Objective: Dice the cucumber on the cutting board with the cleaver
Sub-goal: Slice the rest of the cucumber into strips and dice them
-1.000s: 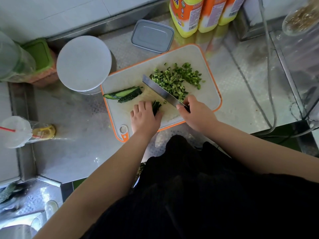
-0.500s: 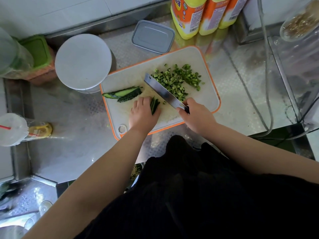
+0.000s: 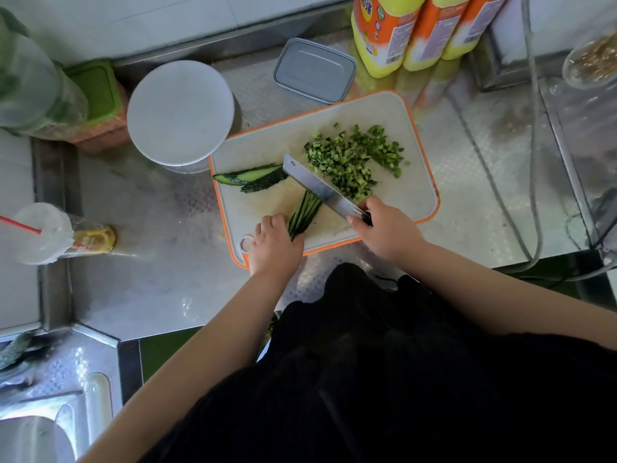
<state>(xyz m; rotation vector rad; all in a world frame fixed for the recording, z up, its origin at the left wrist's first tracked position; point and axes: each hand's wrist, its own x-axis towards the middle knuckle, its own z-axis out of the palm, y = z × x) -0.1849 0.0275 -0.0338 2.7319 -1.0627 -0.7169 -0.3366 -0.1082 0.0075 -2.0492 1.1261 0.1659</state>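
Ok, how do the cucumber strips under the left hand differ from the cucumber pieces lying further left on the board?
The cucumber strips are thin and bundled; the cucumber pieces are two broad wedges. The left hand holds the strips, with the cleaver at their far end; the pieces lie untouched. The strips point away from the person; the pieces lie crosswise. Both are dark-skinned, undiced, on the cutting board.

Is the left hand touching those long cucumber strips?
Touching. The head view shows the left hand with fingers curled against the near end of the cucumber strips.

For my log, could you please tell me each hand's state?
Left hand: holding the dark green cucumber strips.
Right hand: gripping the steel cleaver.
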